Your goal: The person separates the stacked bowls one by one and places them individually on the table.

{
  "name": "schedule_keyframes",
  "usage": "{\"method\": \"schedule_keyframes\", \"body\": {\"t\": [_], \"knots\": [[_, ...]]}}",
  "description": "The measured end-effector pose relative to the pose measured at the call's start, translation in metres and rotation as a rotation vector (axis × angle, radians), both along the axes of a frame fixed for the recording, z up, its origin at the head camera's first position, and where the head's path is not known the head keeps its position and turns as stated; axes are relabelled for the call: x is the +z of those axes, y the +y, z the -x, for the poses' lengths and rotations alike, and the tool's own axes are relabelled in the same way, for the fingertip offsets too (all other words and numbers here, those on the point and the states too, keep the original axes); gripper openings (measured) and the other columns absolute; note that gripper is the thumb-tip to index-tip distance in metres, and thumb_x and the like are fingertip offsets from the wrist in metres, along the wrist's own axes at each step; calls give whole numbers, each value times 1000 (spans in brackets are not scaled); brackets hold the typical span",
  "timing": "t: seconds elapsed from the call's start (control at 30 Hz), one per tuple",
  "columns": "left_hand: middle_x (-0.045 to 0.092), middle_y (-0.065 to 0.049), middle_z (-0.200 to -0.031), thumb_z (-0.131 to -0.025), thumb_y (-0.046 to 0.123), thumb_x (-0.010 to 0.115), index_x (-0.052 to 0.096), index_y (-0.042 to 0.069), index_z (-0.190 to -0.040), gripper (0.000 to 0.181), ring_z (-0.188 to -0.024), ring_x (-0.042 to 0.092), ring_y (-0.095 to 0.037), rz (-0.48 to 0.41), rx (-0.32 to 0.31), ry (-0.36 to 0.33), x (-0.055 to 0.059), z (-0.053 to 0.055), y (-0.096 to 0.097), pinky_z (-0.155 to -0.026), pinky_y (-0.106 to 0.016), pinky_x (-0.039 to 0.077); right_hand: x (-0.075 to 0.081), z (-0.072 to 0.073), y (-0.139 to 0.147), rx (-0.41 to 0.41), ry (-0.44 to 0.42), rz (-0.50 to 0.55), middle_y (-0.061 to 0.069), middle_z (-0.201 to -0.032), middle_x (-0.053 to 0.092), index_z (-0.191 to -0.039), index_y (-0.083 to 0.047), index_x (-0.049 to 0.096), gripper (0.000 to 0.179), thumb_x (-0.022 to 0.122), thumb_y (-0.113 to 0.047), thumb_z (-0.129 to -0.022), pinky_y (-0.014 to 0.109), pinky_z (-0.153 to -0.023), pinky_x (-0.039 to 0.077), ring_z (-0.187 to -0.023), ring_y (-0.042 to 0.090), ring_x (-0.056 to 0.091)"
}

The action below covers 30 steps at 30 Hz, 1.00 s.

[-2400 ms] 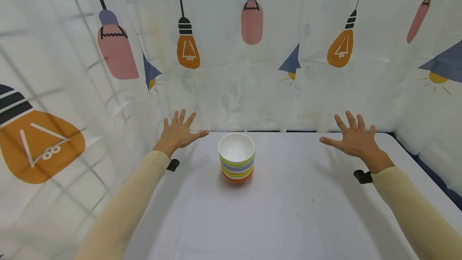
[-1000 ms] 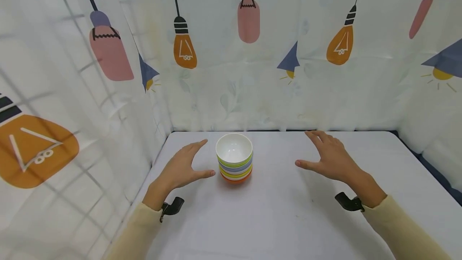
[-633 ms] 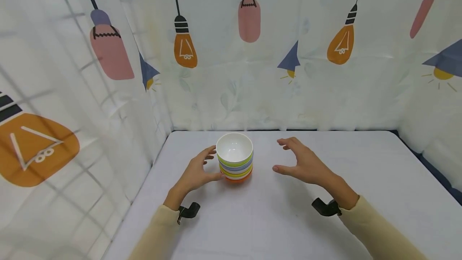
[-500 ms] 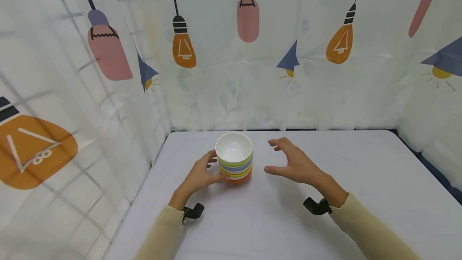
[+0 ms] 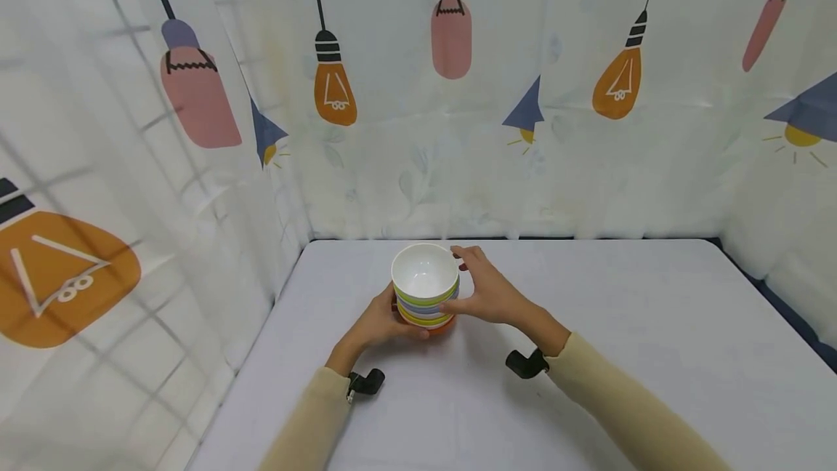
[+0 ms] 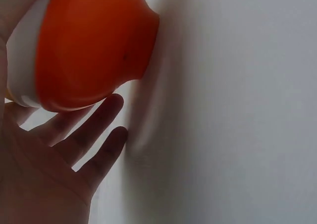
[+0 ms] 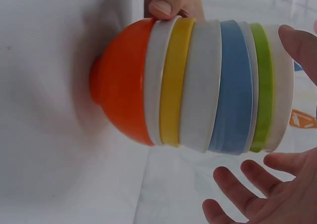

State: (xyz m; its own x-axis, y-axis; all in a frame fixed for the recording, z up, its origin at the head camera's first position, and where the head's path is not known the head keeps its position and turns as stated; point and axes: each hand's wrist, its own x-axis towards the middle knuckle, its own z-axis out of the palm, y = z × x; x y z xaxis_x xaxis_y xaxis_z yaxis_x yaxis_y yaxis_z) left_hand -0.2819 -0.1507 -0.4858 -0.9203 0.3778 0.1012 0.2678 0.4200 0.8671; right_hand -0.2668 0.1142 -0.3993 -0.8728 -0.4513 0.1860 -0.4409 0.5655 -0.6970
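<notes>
A stack of bowls [image 5: 425, 282] stands on the white table, orange at the bottom, then yellow, blue and green bands with white between. My left hand [image 5: 382, 322] grips the orange bowl [image 7: 124, 85] low on the stack. Its thumb lies along the front, and its fingers reach behind the orange side, as the left wrist view shows. At the top right, my right hand [image 5: 493, 296] spreads around the green bowl [image 7: 261, 85]. Its thumb is at the near side by the rim; in the right wrist view, its other fingers stand slightly apart from the bowls.
The white tabletop [image 5: 588, 296] stretches out on both sides of the stack. Behind it hangs a pale curtain [image 5: 431, 166] with lamp prints, and another curtain side [image 5: 163, 238] runs along the left edge. Each wrist carries a small black camera [image 5: 526, 364].
Both hands came in from far apart toward the stack. The left hand took hold of the lower bowl; the right moved left until its fingers surround the top. The stack stayed in place.
</notes>
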Motion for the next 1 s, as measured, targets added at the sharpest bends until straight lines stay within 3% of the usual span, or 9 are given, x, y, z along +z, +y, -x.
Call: {"method": "schedule_keyframes", "body": {"t": [0.2, 0.43, 1.0], "knots": [[59, 2, -141, -66, 32, 98, 34, 26, -154, 109, -128, 57, -19, -24, -22, -19, -4, 0, 1, -115, -47, 40, -1, 13, -13, 22, -32, 13, 9, -150, 41, -159, -13, 31, 110, 89, -52, -74, 53, -108, 48, -133, 27, 51], [60, 0, -136, -68, 29, 97, 39, 26, -152, 102, -116, 60, -20, -31, -16, -37, -4, 0, 1, -95, -38, 52, -6, 24, -20, 63, -60, 86, 6, -146, 43, -155, -21, 36, 107, 93, -48, -69, 50, -104, 49, -129, 24, 51], [61, 3, -134, -67, 32, 98, 41, 28, -148, 100, -117, 61, -20, -35, -16, -46, -5, 2, 0, -95, -37, 54, -7, 24, -21, 83, -40, 173, 3, -144, 46, -150, -26, 41, 96, 94, -40, -71, 50, -102, 50, -128, 23, 54]]}}
